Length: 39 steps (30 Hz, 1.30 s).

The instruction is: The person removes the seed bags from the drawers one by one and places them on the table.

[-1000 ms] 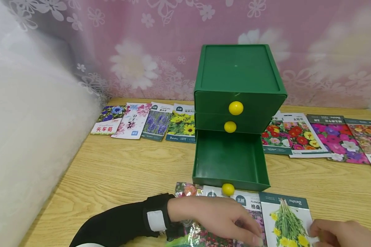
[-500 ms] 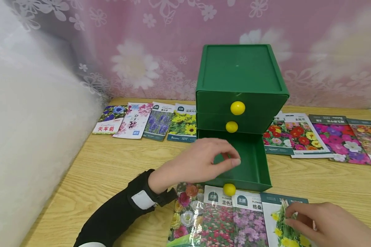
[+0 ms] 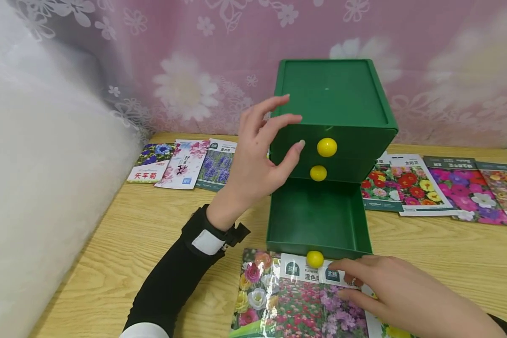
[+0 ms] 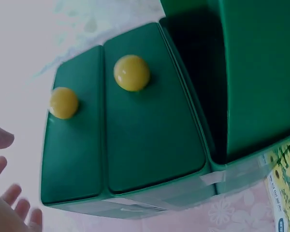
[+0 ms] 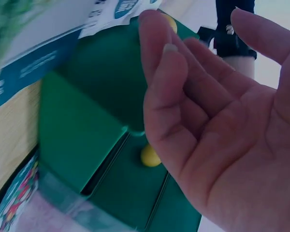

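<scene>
While left hand (image 3: 257,155) nears cabinet (image 3: 334,117) | right hand (image 3: 401,295) on packets (image 3: 300,295)

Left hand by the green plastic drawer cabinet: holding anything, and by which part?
Nothing held: the left hand is open beside the green plastic drawer cabinet, fingers spread near its top left corner.

Green drawer box (image 3: 334,101), yellow knobs (image 3: 326,147)

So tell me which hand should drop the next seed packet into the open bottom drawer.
Probably the right hand: it rests on the seed packets just before the open bottom drawer.
</scene>
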Available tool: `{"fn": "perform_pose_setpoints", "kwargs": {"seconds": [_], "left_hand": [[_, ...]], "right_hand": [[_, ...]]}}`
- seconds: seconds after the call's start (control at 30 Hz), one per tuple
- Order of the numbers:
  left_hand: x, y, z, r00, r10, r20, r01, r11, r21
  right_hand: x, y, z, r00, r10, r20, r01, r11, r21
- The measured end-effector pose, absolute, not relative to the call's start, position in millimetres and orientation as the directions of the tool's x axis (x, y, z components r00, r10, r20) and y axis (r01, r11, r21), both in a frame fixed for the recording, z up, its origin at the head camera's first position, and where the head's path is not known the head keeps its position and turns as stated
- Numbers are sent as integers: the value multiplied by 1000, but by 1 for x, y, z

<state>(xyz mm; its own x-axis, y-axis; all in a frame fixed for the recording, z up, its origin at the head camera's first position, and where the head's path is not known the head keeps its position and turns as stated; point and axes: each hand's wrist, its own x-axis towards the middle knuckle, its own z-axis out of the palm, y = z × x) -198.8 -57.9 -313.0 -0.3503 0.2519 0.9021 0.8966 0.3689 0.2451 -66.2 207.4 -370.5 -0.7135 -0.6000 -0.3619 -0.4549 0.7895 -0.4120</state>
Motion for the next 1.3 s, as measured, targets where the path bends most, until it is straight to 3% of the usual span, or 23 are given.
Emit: {"fn": "perform_pose_setpoints", "kwargs": {"seconds": [0.23, 0.47, 0.9, 1.3], "left_hand": [[-221, -52, -319, -409, 305, 860, 844, 484, 230], [-230, -56, -324, -432, 397, 810, 826, 534, 178], [-236, -58, -331, -381, 378, 844, 832, 538, 135], [-236, -54, -335, -389, 363, 846, 829, 538, 150]], "right_hand": [[-73, 183, -364, -657, -708, -260, -576, 693, -434], [-83, 164, -357, -611, -746, -263, -582, 649, -489], [-86, 152, -362, -635, -734, -238, -619, 669, -412], [-85, 154, -366, -662, -715, -223, -650, 697, -304]]}}
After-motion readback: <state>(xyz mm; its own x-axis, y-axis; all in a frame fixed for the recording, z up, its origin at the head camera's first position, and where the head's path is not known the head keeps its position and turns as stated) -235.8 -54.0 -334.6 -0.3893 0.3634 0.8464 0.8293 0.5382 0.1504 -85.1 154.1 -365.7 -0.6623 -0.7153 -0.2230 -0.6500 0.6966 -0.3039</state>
